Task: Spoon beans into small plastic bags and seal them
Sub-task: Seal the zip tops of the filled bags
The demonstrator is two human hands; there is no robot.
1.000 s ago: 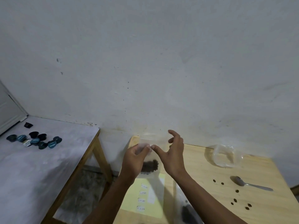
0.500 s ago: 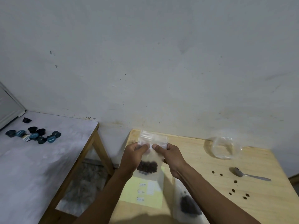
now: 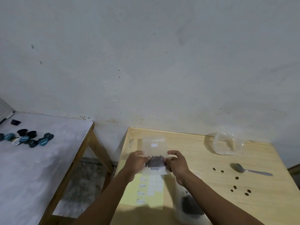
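Observation:
A small clear plastic bag [image 3: 154, 147] with a white label and dark beans [image 3: 155, 162] in its lower part is held over the wooden table [image 3: 203, 184]. My left hand [image 3: 135, 162] pinches its left edge and my right hand [image 3: 177, 163] pinches its right edge, both level with the beans. A metal spoon [image 3: 248, 169] lies on the table to the right, with several loose beans [image 3: 235, 187] scattered near it. Another bag holding dark beans [image 3: 190, 206] lies flat under my right forearm.
A crumpled clear bag [image 3: 225, 146] stands at the back right of the table. A yellow sheet [image 3: 146, 192] with small labels lies under the hands. On the white table [image 3: 32, 168] at left sit several dark and blue capsules [image 3: 27, 138]. A gap separates both tables.
Both hands slid from the bag's top strip down to its sides beside the beans. The bag now stands higher above my fingers, and the view tilted down a little.

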